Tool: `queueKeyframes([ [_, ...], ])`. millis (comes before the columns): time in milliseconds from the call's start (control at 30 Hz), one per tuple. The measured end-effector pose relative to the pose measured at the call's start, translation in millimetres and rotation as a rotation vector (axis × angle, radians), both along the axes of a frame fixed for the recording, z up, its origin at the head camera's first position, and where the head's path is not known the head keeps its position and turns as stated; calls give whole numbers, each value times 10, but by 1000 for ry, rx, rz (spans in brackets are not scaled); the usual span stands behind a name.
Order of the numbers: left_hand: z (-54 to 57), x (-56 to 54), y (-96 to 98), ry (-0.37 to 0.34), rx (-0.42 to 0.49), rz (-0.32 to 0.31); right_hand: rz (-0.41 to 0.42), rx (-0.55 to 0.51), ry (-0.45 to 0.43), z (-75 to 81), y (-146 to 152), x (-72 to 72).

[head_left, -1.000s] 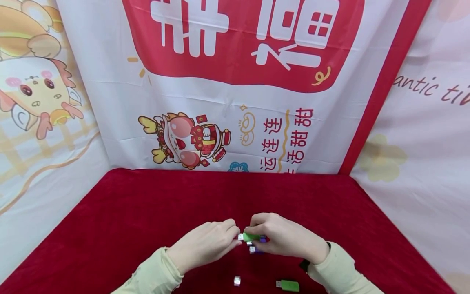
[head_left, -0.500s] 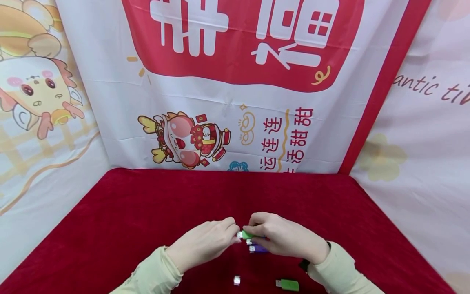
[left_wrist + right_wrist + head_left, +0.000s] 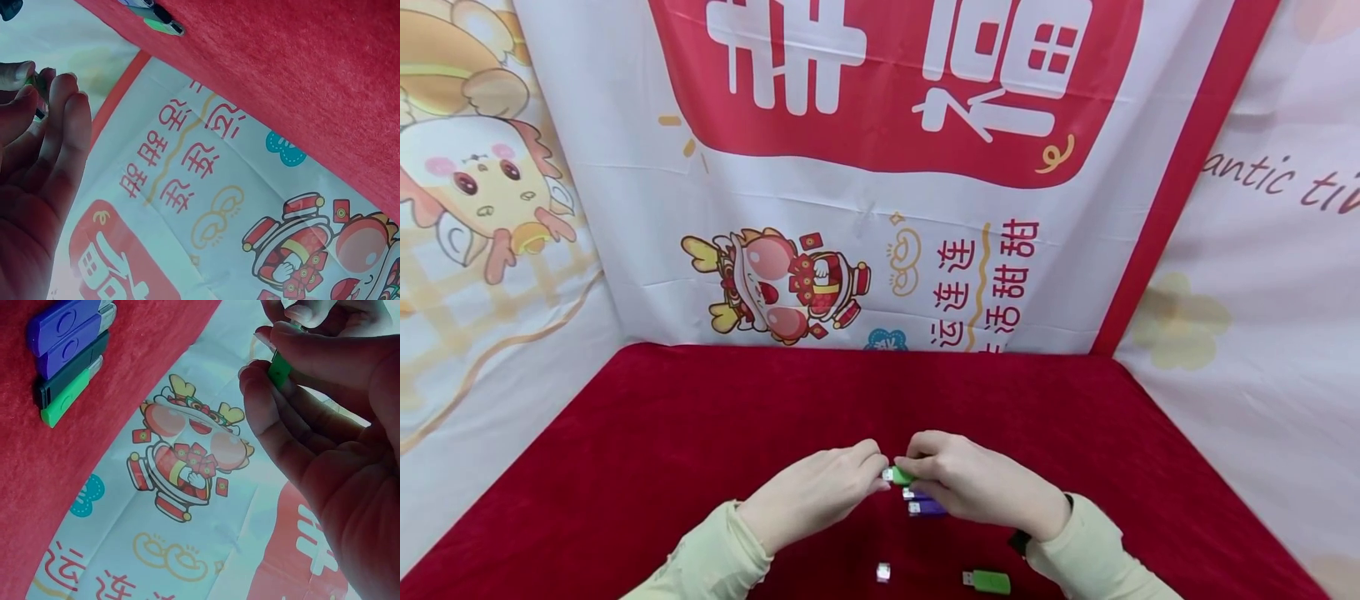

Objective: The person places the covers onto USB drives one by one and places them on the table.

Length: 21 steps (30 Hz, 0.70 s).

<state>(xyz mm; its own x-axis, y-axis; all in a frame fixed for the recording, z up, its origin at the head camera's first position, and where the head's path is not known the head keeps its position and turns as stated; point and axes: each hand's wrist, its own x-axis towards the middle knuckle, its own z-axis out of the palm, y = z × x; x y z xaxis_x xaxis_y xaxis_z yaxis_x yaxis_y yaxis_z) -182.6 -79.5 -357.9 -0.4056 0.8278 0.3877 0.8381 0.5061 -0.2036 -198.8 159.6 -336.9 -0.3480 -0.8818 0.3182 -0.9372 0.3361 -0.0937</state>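
A green USB stick is held up between both hands above the red cloth. My right hand pinches its green body between thumb and fingers; in the right wrist view, the green end shows between them. At the silver plug end, my left hand has its thumb and fingertips closed together, and the fingertips partly cover the plug. Below the right hand lies a row of USB sticks on the cloth: two purple ones, a black one and another green one, side by side.
Nearer the front edge, a small silver piece lies on the red cloth, with a loose green USB stick to its right. Printed white hangings rise at the back and both sides.
Both hands have lifted the green USB stick slightly upward and left in the head view, uncovering more of the purple sticks below. The grip looks the same.
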Motion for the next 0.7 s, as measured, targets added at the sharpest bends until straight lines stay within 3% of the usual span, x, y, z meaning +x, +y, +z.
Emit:
queueKeyframes([
  [233, 41, -54, -31, -25, 128, -3, 11, -99, -35, 37, 26, -46],
  [700, 51, -41, -29, -27, 124, 31, -12, -106, -20, 60, 51, -44],
])
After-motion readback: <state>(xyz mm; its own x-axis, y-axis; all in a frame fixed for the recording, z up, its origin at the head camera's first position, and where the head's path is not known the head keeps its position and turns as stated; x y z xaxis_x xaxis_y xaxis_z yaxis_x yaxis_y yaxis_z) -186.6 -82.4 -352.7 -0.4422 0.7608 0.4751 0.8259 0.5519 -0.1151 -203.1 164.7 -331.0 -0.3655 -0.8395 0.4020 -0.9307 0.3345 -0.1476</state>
